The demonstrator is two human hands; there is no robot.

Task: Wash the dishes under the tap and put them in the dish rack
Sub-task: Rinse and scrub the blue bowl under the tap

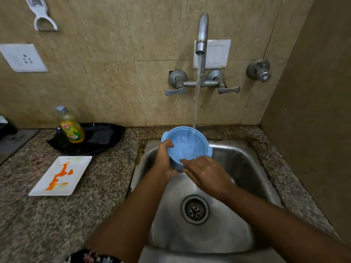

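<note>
Gripping a light blue plastic bowl (187,144) at its near-left rim with the left hand (164,158), fingers curled over the edge and thumb outside, holding it tilted above the steel sink (237,168). Resting the right hand (206,172) against the bowl's near rim, fingers extended and close together, fingertips (183,161) touching the rim just right of the left fingers. Running water (196,99) from the wall tap (202,35) straight into the bowl, beyond both sets of fingers, pooling inside. Lying well left of the left fingers on the granite counter (106,186): a white rectangular plate (76,175) smeared with orange sauce. Standing farther back from that plate, in a black tray (112,133): a dish soap bottle (71,128) with yellow liquid, leaning slightly. Sitting below and nearer than both hands: the sink drain (195,209). Hanging on the tiled wall, far above-left of the fingers: a white grater (39,10).
</note>
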